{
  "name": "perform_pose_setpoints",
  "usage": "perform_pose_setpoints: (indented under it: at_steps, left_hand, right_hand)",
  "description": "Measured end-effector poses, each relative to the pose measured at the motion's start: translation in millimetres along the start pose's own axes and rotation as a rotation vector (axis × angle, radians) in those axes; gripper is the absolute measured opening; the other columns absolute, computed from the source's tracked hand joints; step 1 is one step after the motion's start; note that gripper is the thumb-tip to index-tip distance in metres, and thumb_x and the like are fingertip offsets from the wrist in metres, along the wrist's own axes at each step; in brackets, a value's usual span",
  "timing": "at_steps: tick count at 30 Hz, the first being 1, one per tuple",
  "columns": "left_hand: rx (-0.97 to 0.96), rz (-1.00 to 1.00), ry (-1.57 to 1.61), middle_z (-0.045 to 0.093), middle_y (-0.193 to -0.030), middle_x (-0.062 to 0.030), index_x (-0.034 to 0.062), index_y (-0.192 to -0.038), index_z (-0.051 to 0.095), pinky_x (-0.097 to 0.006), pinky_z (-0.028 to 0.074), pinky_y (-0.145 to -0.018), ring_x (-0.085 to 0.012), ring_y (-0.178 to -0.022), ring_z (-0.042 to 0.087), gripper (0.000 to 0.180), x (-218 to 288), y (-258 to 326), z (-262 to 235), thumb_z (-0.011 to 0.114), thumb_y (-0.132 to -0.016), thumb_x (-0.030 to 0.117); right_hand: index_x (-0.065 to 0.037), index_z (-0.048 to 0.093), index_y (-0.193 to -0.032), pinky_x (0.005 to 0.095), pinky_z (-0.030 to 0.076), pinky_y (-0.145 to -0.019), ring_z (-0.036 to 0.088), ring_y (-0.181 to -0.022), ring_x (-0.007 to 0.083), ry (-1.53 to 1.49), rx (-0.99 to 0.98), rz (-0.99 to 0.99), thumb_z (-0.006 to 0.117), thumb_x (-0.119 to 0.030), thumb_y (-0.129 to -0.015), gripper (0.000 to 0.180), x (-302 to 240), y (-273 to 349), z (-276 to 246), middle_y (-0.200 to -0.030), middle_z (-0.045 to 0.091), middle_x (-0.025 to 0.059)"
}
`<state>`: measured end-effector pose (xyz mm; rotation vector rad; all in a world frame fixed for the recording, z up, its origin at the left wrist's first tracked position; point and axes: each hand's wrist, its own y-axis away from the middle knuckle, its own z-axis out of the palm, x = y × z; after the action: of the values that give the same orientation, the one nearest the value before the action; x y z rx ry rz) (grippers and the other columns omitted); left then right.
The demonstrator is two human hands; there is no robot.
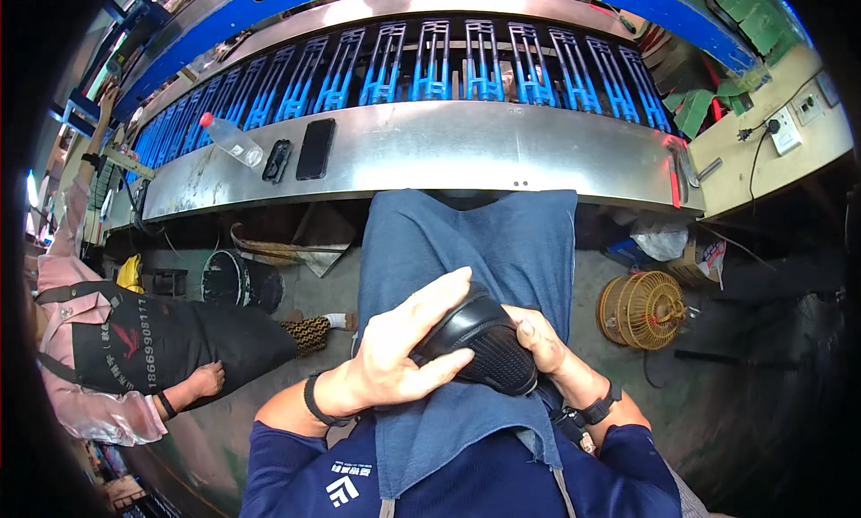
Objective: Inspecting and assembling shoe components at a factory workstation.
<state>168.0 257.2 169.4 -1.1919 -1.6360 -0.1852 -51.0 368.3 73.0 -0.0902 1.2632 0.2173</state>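
A black shoe (489, 339) is held above my lap, between my two hands. Its upper-left end is smooth and shiny; the lower-right end has a perforated or mesh texture. My left hand (408, 334) clasps the smooth end from the left, its thumb pressed on the top and its fingers stretched along the far side. From the right, my right hand (536, 339) grips the shoe's side, with some of its fingers hidden beneath. A blue-grey apron (475, 226) covers my lap under the shoe.
A metal conveyor ledge (386, 146) runs ahead, with blue racks (433, 65) behind it. On it lie a phone (316, 148), a dark small object (277, 160), a plastic bottle (233, 139) and red-handled pliers (675, 173). A co-worker (117, 339) sits left; a bamboo basket (641, 309) stands right.
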Motion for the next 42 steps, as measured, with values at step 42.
perform_pose_setpoints:
  at_steps: [42]
  left_hand:
    - [-0.345, -0.041, -0.035, 0.066, -0.104, -0.0292, -0.0003, -0.156, 0.018, -0.043, 0.057, -0.075, -0.0424, -0.080, 0.069, 0.089, 3.9, -66.0, -2.4, 0.064, -0.080, 0.005]
  right_hand:
    - [-0.007, 0.041, -0.150, 0.0466, 0.045, -0.110, 0.054, -0.129, 0.0320, -1.042, 0.219, -0.182, 0.041, -0.052, -0.103, 0.065, -12.9, 0.4, 5.1, -0.146, 0.050, 0.0171]
